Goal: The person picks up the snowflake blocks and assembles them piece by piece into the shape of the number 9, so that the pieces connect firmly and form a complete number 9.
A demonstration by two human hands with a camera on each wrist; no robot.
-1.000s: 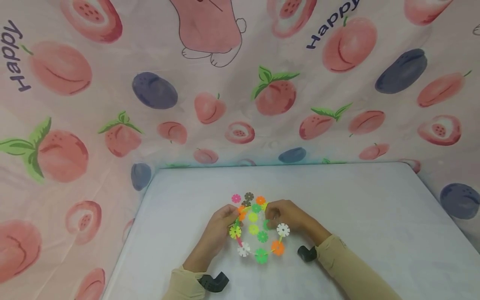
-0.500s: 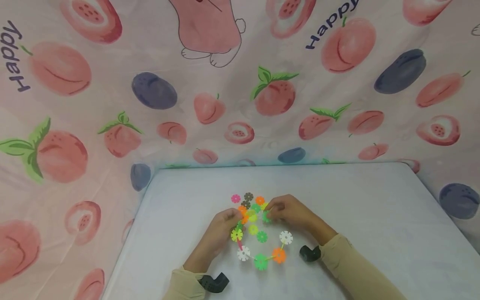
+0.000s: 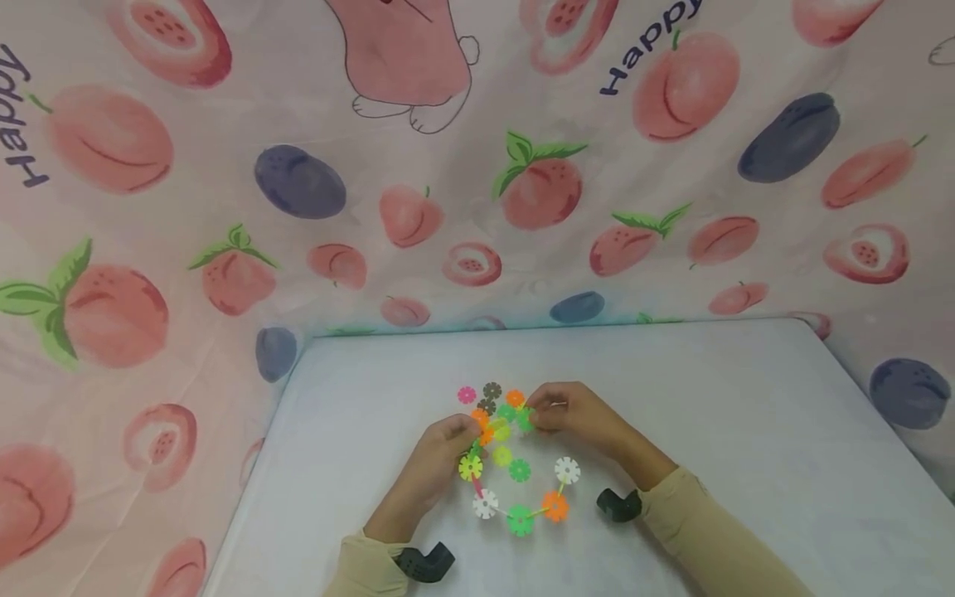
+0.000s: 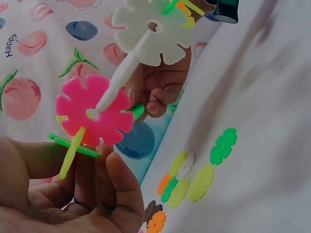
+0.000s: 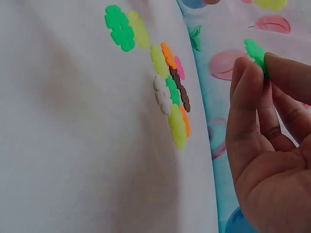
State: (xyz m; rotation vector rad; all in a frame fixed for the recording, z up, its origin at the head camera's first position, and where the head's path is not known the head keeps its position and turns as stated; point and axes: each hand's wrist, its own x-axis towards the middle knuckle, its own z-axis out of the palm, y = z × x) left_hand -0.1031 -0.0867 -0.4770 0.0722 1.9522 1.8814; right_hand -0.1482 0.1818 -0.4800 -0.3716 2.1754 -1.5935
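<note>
In the head view, my left hand (image 3: 436, 456) grips one end of a curved chain of slotted, flower-shaped plastic discs. A green chain disc (image 3: 520, 521) hangs at its low point, with a white disc (image 3: 567, 470) at the free end. The left wrist view shows a pink disc (image 4: 73, 104) and a larger-looking white disc (image 4: 133, 31) of this chain close up. My right hand (image 3: 582, 419) pinches a single green disc (image 5: 254, 52) between thumb and fingertips, apart from the chain's free end. The discs under my left fingers are partly hidden.
Several loose discs lie on the white table (image 3: 709, 398) beyond and below the chain, among them a pink disc (image 3: 466, 395), a brown disc (image 3: 492, 390) and a yellow disc (image 3: 502, 456). A fruit-patterned cloth (image 3: 477, 191) hangs behind the table.
My right hand has risen slightly away from the chain, and its green disc now shows clearly. The chain's free end has dropped a little. My left hand has barely shifted, keeping its grip.
</note>
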